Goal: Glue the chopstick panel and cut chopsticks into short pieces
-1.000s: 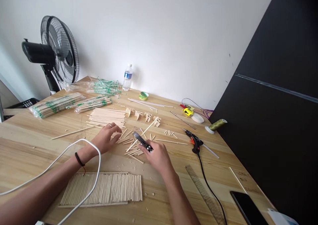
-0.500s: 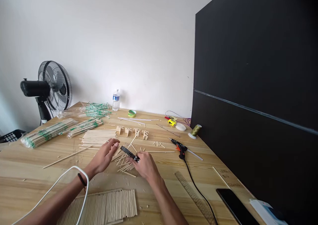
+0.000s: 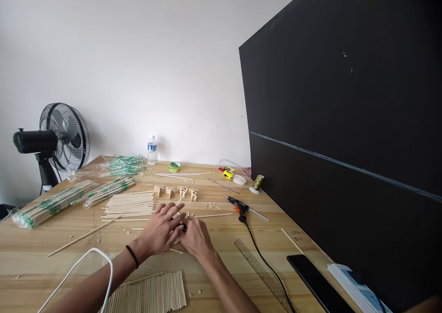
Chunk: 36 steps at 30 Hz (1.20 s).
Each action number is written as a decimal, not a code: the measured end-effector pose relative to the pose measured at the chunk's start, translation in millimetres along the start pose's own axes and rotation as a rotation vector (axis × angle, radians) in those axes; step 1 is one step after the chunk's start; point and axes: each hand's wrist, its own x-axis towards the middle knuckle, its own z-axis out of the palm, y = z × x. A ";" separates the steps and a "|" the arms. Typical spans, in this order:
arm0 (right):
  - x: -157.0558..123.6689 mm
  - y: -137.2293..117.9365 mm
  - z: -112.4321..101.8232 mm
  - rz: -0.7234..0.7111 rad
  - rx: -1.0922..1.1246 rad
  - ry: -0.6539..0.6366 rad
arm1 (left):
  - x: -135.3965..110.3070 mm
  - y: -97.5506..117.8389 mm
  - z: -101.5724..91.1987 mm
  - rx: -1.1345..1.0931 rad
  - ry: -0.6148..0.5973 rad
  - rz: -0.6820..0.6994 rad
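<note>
My left hand (image 3: 160, 230) reaches over the pliers and the loose sticks, fingers bent but apart, its thumb close against my right hand. Between the two hands shows a small dark part of the black pliers (image 3: 184, 228); my right hand (image 3: 196, 236) is closed around their handles. The jaws are hidden under my left hand. A thin wooden stick (image 3: 183, 197) slants up just beyond my left fingertips. Short cut sticks (image 3: 177, 251) lie beneath the hands, mostly covered. Nearer me is a mat of sticks laid side by side (image 3: 148, 294), partly behind my left forearm.
Long sticks (image 3: 129, 204) and bagged bundles (image 3: 57, 202) lie left. Small stick structures (image 3: 170, 191) stand beyond my hands. To the right are a glue gun (image 3: 239, 206) with its cord, a ruler (image 3: 258, 271), a phone (image 3: 316, 281) and a power strip (image 3: 355, 285). A white cable (image 3: 111, 276) crosses my left forearm.
My left hand has moved right, over the pliers' jaws and up against my right hand. The pliers, plainly seen before, are now mostly covered. The view has shifted slightly right and up.
</note>
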 end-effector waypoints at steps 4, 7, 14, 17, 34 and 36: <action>4.4 -1.2 0.2 0.046 -0.021 -0.020 | 3.9 -3.5 7.2 0.070 0.019 0.056; 8.6 -2.5 3.2 0.098 -0.048 -0.030 | 6.8 -11.2 13.5 0.071 0.021 0.072; 10.6 -3.9 3.1 0.152 -0.107 -0.025 | 10.1 -17.7 22.8 0.087 0.043 0.099; 10.1 -3.7 1.7 0.154 -0.128 -0.028 | 10.7 -16.7 22.6 0.096 0.044 0.101; 4.5 -2.9 -9.2 0.083 -0.099 -0.096 | 14.3 -14.1 7.3 -0.092 0.104 -0.028; 5.2 3.7 -14.6 0.101 -0.072 -0.089 | 17.2 -19.7 -4.3 -0.147 0.153 -0.095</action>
